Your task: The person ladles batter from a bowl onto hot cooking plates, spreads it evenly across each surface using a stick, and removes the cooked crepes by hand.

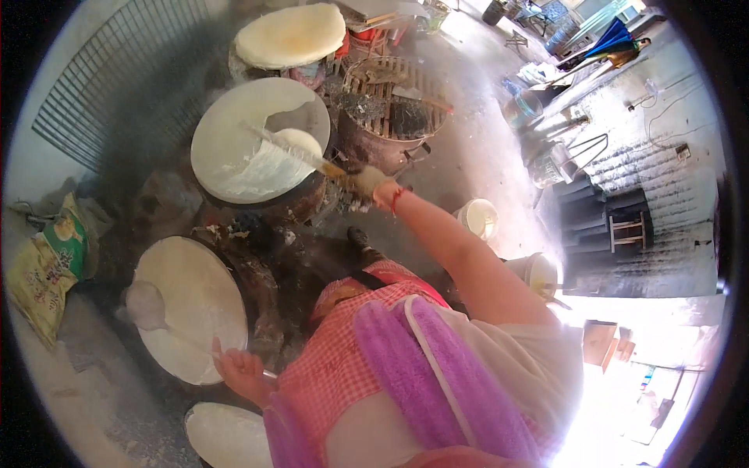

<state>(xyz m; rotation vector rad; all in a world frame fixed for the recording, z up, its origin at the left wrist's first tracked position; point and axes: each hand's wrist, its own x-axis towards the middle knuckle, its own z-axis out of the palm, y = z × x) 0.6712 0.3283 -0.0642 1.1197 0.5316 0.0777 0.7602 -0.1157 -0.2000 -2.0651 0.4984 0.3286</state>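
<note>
My right hand, with a red cord at its wrist, grips a long, flat, batter-coated spatula. Its blade reaches across a round griddle, where a thin pale sheet is partly folded over itself and bare griddle shows beside the fold. My left hand holds the thin handle of a ladle. The ladle's pale bowl hangs at the far rim of a second round griddle, which is coated with a pale batter layer. Steam blurs both tools somewhat.
A third pale round surface lies near my left side. Beyond the right-hand griddle are a stack of pale round sheets and a drum topped with wooden slats. White buckets stand at my right. A printed sack hangs at far left.
</note>
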